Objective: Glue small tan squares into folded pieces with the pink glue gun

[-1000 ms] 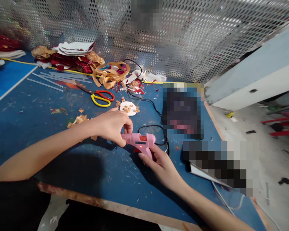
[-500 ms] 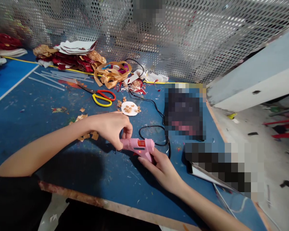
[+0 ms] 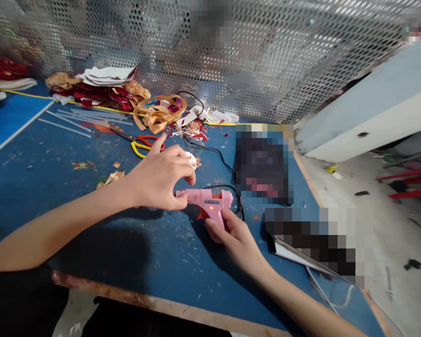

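The handle of a pink hot glue gun (image 3: 205,197) is in my right hand (image 3: 237,241), which is wrapped around it. A small orange-red light glows on the gun's side, and its nozzle end points left. My left hand (image 3: 159,178) is at that end, thumb overlapping the barrel's front in view, with a gap between thumb and curled index finger. Nothing shows in that gap. Partly behind my left hand are a white oval piece (image 3: 192,160) with brown bits and a pair of scissors (image 3: 139,149) with red and yellow handles.
Clear glue sticks (image 3: 87,117) lie at the back left of the blue table (image 3: 182,271). Behind are stacked fabric pieces (image 3: 101,89), tan ribbon (image 3: 154,117) and scraps. A black cord (image 3: 217,152) runs toward blurred dark objects at right. A perforated metal panel (image 3: 161,47) borders the back.
My left hand has lifted slightly, with its fingers spreading and now covering part of the white oval and scissors. The glue gun has shifted up and slightly right, still in my right hand.
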Demonstrator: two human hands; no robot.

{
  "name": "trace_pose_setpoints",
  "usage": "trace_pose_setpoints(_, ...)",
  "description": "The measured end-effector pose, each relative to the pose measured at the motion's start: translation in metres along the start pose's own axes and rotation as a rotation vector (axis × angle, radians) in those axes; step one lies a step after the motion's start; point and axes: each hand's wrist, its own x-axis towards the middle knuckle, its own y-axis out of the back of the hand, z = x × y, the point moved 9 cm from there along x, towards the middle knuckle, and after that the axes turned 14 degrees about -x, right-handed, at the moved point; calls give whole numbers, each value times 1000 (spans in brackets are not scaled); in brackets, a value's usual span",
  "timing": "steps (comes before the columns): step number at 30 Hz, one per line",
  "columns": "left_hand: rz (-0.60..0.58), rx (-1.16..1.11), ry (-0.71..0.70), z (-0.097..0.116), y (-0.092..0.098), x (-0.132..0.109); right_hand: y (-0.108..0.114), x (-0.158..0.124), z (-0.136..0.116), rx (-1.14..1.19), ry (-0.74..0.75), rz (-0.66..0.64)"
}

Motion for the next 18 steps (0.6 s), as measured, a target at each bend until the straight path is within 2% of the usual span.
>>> trace_pose_setpoints(5,-52,227,-90,14,-17,-4,2,0,1,21,-26,14)
trace_pose_setpoints(18,-162,90,-60,2,-23,-3,-3,-2,4,-30,19,-42)
